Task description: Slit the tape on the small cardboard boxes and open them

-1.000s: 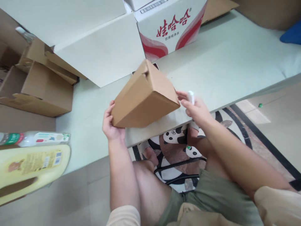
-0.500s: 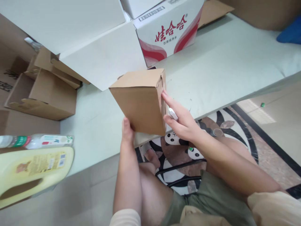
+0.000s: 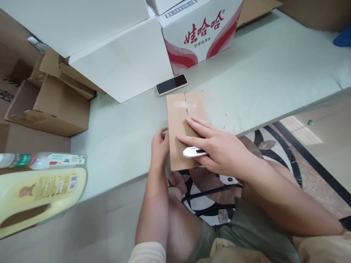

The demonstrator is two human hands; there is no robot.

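Observation:
A small brown cardboard box [image 3: 177, 124] lies before me at the table's front edge. Its taped seam faces up, with a strip of clear tape across it. My left hand [image 3: 160, 146] grips the box's left side, its fingertips partly hidden. On the top face rests my right hand [image 3: 216, 144], index and middle fingers stretched along the cardboard. Lower in that hand, a white box cutter [image 3: 189, 152] is held between the fingers; no blade shows. Beyond the box, a phone [image 3: 172, 84] lies screen up on the table.
A white and red carton [image 3: 203, 40] stands at the back of the pale-covered table [image 3: 274, 65], beside white panels [image 3: 123, 62]. Open brown boxes [image 3: 60, 106] sit at left, near a clear bottle [image 3: 59, 160] and a yellow jug [image 3: 46, 197]. Patterned floor shows below.
The box has turned so its taped face is up, and it is lower on the table. My right hand moved from its side onto that face. The phone behind is uncovered.

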